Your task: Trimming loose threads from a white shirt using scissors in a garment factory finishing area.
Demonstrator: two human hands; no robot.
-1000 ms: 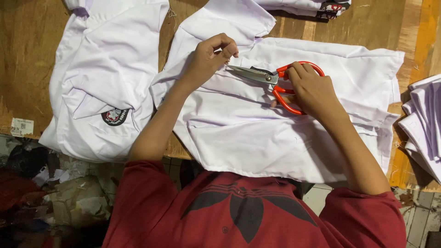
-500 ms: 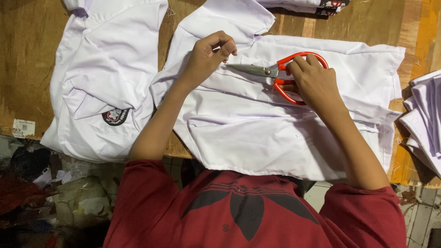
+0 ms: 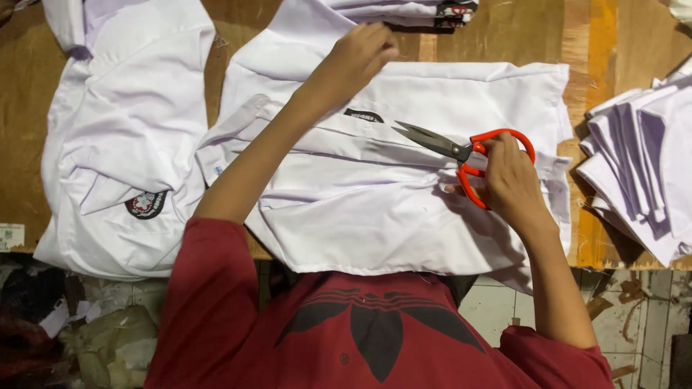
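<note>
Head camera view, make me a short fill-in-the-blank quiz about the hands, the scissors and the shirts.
1. The right hand holds scissors with ____ handles.
2. The left hand rests on a ____ shirt.
3. The folded stack of white cloth lies at the ____ edge of the wooden table.

Missing words: orange; white; right

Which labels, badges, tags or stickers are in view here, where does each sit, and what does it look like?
Embroidered badge: on the white shirt at left; rounded, dark with red and white.
Dark patch: on the middle white shirt, below the left hand; narrow, black with a pale edge.
Small tag: on that shirt's left edge; tiny, blue marks.
Paper sticker: on the table's left edge; squarish, off-white with dark print.
</note>
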